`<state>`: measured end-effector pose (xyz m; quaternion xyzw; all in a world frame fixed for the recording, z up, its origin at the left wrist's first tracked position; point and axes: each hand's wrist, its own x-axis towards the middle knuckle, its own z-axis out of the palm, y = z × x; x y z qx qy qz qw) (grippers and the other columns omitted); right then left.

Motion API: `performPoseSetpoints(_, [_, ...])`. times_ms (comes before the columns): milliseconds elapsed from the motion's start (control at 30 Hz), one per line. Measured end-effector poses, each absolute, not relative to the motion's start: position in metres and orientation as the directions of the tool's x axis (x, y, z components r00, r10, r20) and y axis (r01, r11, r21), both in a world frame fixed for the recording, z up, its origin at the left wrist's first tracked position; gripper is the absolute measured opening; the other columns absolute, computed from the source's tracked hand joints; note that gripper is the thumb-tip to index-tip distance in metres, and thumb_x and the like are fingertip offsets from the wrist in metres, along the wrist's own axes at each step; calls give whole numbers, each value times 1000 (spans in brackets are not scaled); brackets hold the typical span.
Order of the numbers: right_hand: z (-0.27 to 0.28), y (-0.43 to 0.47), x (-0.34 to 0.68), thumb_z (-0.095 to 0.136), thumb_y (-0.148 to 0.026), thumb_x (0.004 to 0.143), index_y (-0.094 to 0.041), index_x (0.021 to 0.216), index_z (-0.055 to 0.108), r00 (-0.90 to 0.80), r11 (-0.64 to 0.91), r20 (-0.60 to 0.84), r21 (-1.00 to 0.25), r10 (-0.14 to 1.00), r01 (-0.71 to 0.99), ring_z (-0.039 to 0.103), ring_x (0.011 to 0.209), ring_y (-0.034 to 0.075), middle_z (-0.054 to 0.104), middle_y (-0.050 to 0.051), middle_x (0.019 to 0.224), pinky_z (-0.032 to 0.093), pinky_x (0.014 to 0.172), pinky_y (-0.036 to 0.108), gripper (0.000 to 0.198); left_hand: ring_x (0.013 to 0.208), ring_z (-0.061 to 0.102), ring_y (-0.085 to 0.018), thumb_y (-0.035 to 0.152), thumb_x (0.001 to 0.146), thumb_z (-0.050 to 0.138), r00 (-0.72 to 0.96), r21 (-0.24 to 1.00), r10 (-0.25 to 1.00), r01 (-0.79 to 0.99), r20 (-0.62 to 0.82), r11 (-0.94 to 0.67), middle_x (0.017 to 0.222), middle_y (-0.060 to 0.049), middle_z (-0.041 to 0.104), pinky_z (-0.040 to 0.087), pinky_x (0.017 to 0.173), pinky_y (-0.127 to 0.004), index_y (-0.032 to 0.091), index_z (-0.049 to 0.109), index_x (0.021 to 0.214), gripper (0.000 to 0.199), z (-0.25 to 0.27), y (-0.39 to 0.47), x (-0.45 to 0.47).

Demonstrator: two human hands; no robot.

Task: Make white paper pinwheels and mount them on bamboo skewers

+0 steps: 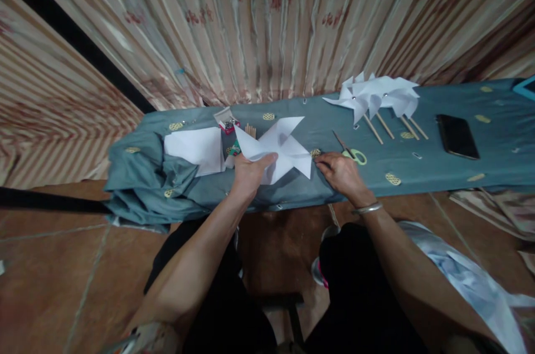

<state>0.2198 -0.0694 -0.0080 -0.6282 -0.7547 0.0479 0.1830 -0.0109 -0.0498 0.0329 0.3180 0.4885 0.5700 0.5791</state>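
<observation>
Holding the white paper pinwheel (287, 158) over the teal tablecloth (426, 177), my left hand (249, 172) thumbs its middle; my right hand (337, 171) bunches its fingertips (around what, I can't tell); such paper should be light, easily creased, best gripped centrally.

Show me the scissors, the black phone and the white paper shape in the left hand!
Scissors (348, 151): head view, where the blades meet the green handles.
Black phone (457, 136): head view, middle of its dark face.
White paper shape (286, 149): head view, its middle, between the points.
</observation>
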Motion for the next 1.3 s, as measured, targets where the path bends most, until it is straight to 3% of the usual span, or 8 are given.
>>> performPoseSetpoints(300, [-7, -82, 215, 48, -17, 89, -13, 97, 74, -141, 195, 239, -219, 961, 956, 70, 91, 30, 75, 16, 96, 53, 85, 41, 27, 57, 59, -13, 25, 43, 87, -126, 938, 977, -325, -172, 123, 62, -1, 67, 48, 60, -27, 12, 66, 63, 32, 35, -50, -9])
performPoseSetpoints(433, [5, -89, 218, 55, -22, 86, -20, 91, 74, 13, 151, 314, -492, 949, 858, 70, 85, 24, 76, 8, 93, 54, 82, 38, 20, 60, 61, -14, 25, 46, 86, -121, 957, 986, -280, -117, 79, 66, -1, 69, 49, 63, -28, 12, 68, 67, 30, 31, -50, -7])
performPoseSetpoints(533, [31, -101, 210, 67, -32, 81, -24, 86, 74, 205, 126, 321, -766, 925, 630, 69, 72, 19, 76, 2, 82, 54, 71, 33, 12, 60, 61, -14, 25, 49, 84, -107, 970, 991, -239, -80, 53, 67, -2, 70, 49, 61, -27, 13, 68, 67, 27, 28, -49, -4])
performPoseSetpoints(600, [51, -110, 197, 71, -33, 79, -24, 85, 74, 245, 151, 317, -838, 916, 524, 67, 70, 17, 76, 1, 83, 54, 69, 31, 12, 61, 62, -15, 25, 51, 83, -104, 979, 993, -202, -53, 31, 68, -2, 70, 50, 61, -27, 13, 68, 67, 25, 28, -49, 0])
performPoseSetpoints(767, [75, -124, 165, 65, -25, 85, -26, 89, 72, 93, 311, 426, -778, 900, 547, 68, 80, 17, 75, -1, 85, 54, 77, 32, 8, 67, 66, -19, 24, 53, 80, -75, 989, 996, -144, -40, 29, 73, -4, 74, 53, 65, -29, 13, 71, 69, 21, 35, -53, 7])
performPoseSetpoints(900, [69, -119, 159, 64, -23, 86, -25, 88, 71, 28, 415, 547, -665, 836, 620, 64, 106, 21, 69, 4, 113, 49, 95, 40, 8, 70, 67, -20, 23, 55, 78, -45, 992, 999, -127, -13, 7, 75, -5, 74, 54, 67, -30, 12, 72, 73, 22, 39, -55, 11])
performPoseSetpoints(1100, [55, -106, 165, 68, -25, 82, -25, 80, 71, 24, 416, 564, -637, 826, 649, 31, 144, 29, 45, 0, 148, 27, 116, 53, 5, 68, 66, -19, 23, 58, 77, 0, 999, 1000, -38, 12, -12, 71, -4, 73, 52, 63, -27, 12, 72, 72, 19, 46, -61, 14])
performPoseSetpoints(1300, [54, -104, 166, 65, -29, 85, -27, 81, 72, 15, 370, 509, -646, 861, 667, 26, 146, 29, 43, -3, 150, 25, 117, 56, 8, 67, 65, -18, 21, 59, 77, 33, 999, 999, -24, -32, 33, 70, -5, 73, 51, 62, -27, 11, 73, 73, 17, 49, -66, 15])
